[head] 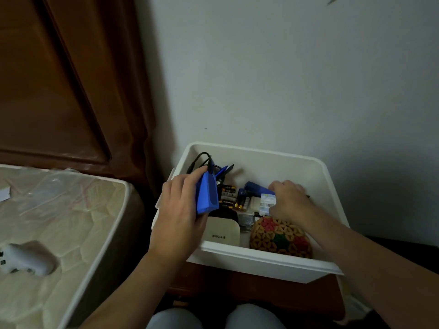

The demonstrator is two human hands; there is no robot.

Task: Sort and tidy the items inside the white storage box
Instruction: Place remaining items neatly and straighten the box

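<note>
Left hand (180, 205) grips blue case (207, 194) (over white storage box (261, 260)).

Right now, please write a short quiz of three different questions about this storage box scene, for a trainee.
1. True or false: the left hand holds a blue case.
2. Which lies nearest the front wall of the white storage box? A) batteries B) woven beaded pouch C) black cable
3. Fill in: the white game controller lies on the ____.

Key: 1 true; 2 B; 3 mattress.
</note>
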